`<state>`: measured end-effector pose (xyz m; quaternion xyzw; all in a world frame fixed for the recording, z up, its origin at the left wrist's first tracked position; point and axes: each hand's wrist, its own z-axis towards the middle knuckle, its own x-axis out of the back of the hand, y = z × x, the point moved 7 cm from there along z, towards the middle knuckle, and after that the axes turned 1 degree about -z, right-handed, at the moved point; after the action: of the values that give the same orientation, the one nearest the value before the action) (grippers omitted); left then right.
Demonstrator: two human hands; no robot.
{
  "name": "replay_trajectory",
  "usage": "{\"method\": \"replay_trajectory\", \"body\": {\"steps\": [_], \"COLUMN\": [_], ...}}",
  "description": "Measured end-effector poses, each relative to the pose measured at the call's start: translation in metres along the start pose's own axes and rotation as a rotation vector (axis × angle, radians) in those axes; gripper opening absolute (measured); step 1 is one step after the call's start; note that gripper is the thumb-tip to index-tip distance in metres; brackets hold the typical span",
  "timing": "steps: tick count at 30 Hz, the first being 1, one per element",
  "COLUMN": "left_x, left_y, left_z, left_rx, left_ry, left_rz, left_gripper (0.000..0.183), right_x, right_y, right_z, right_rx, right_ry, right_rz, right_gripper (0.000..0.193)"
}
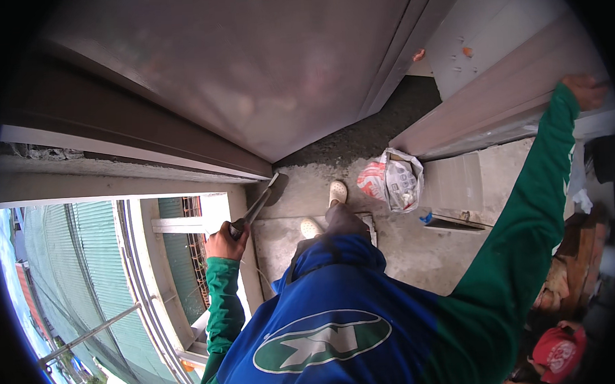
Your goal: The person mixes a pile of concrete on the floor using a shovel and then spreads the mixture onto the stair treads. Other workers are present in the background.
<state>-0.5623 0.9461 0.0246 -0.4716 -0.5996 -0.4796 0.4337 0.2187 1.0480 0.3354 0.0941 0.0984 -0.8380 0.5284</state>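
Observation:
My left hand (229,241) is closed round the dark handle of a long hand tool with a grey metal blade (259,202). The blade points away from me, its tip close to the bottom corner of a large brown panel (249,65); its exact kind is unclear. Far to the right, my outstretched right hand (585,92) is at the upper edge of a brown door-like panel (480,94). Its fingers look curled, but the dark rim hides what they grip.
A white and red plastic bag (394,181) with things inside stands on the concrete floor (301,192), beside a grey box-like piece (455,187). At left is a window opening (147,252) with green netting outside. A red cap (559,351) shows at lower right.

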Motion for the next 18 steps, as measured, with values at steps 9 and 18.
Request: {"method": "replay_trajectory", "body": {"steps": [9,18], "left_x": [-0.004,0.001], "left_y": [0.002,0.006], "left_z": [0.002,-0.003], "left_rx": [0.026,-0.025], "left_ry": [-0.034,0.002], "left_rz": [-0.057,0.015], "left_gripper": [0.057,0.045], "right_x": [-0.010,-0.022], "right_y": [0.022,0.041], "right_z": [-0.006,-0.013], "right_rx": [0.051,-0.110], "right_ry": [-0.032,-0.126], "right_rz": [-0.019,-0.027], "right_gripper": [0.047,0.049]}}
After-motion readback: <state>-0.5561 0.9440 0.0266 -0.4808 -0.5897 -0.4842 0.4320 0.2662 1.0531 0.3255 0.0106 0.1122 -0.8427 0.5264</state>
